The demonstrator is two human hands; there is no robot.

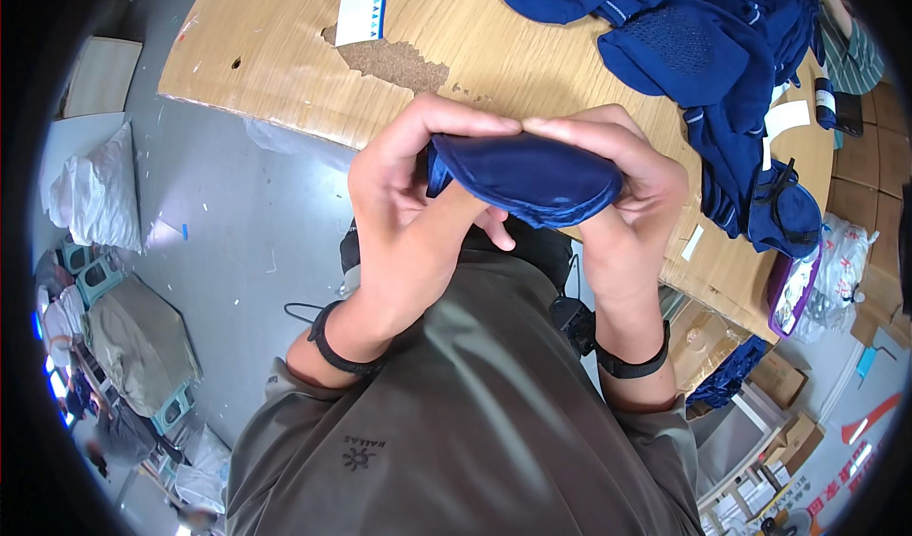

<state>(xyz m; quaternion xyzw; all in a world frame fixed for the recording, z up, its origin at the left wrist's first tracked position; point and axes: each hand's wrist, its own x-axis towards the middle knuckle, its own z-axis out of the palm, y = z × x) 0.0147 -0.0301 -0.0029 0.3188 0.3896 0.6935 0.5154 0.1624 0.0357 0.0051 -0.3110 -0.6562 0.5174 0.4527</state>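
Observation:
A shiny navy fabric piece (532, 177) with a rounded, stitched edge is held up between my two hands, just off the table's near edge. My left hand (404, 175) is closed on its left end, with fingers along the top and the thumb beneath. At the other end my right hand (622, 161) grips it the same way. The fingertips of both hands meet at the upper edge. Its underside is mostly hidden, so I cannot tell its exact kind.
A pile of navy fabric items (684, 56) covers the right of the wooden table (275, 51). A white paper strip (363, 4) lies at the far side, beside a chipped patch. A purple-rimmed container (794, 294) stands at the right edge. White sacks (103, 189) sit at left.

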